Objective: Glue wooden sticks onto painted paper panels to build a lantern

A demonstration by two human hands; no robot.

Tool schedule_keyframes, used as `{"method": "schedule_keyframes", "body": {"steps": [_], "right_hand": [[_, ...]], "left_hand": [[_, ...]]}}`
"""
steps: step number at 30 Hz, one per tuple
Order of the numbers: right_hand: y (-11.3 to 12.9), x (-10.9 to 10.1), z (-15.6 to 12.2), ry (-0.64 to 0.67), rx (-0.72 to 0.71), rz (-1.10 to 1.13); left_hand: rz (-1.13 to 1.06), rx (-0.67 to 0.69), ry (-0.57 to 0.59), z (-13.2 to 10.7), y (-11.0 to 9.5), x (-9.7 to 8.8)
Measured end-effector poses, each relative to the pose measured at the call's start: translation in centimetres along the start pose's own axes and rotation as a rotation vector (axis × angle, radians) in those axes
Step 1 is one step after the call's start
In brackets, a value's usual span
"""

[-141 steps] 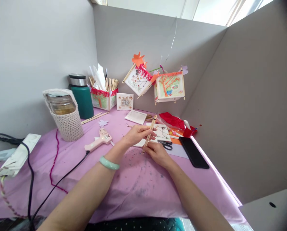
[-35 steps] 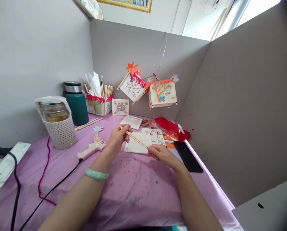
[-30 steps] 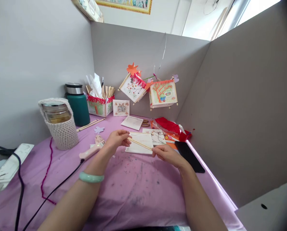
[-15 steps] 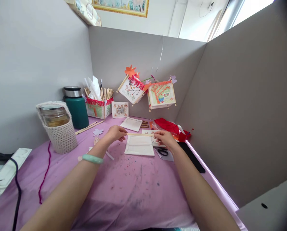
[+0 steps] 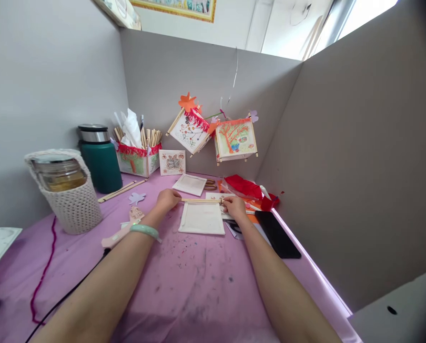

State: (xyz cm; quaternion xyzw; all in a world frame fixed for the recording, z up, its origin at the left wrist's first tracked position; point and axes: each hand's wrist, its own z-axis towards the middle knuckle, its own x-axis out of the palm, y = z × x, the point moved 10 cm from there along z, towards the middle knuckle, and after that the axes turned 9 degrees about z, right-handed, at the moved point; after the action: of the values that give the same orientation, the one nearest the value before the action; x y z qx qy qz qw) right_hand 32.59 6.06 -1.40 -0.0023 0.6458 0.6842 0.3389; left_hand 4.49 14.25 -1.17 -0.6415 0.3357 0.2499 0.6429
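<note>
A thin wooden stick (image 5: 200, 200) lies level along the far edge of a white paper square (image 5: 201, 218) on the purple tablecloth (image 5: 184, 281). My left hand (image 5: 167, 199) pinches the stick's left end, and a green bangle (image 5: 145, 231) sits on that wrist. My right hand (image 5: 234, 207) pinches the stick's right end. Both hands are closed on the stick and press it down at the paper's top edge.
A pink glue gun (image 5: 122, 231) lies left of my left arm. A jar in a crochet cover (image 5: 65, 193), a green flask (image 5: 98, 159) and a box of sticks (image 5: 137, 155) stand at the back left. Two paper lanterns (image 5: 216, 136) hang behind. A black phone (image 5: 277, 228) lies right.
The stick went from upright in my hands to level, and I have moved it forward and down onto the far edge of the white paper square.
</note>
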Motion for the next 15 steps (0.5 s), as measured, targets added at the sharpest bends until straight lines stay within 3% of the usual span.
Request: {"method": "schedule_keyframes", "body": {"steps": [8,15], "right_hand": [[0.49,0.37,-0.34,0.026,-0.037,-0.051],[0.41,0.40,-0.42,0.031,-0.032,-0.012]], "left_hand": [[0.104,-0.016,-0.065,-0.30,0.13,-0.52],[-0.035,-0.097,-0.043,-0.12,0.85,-0.55]]}}
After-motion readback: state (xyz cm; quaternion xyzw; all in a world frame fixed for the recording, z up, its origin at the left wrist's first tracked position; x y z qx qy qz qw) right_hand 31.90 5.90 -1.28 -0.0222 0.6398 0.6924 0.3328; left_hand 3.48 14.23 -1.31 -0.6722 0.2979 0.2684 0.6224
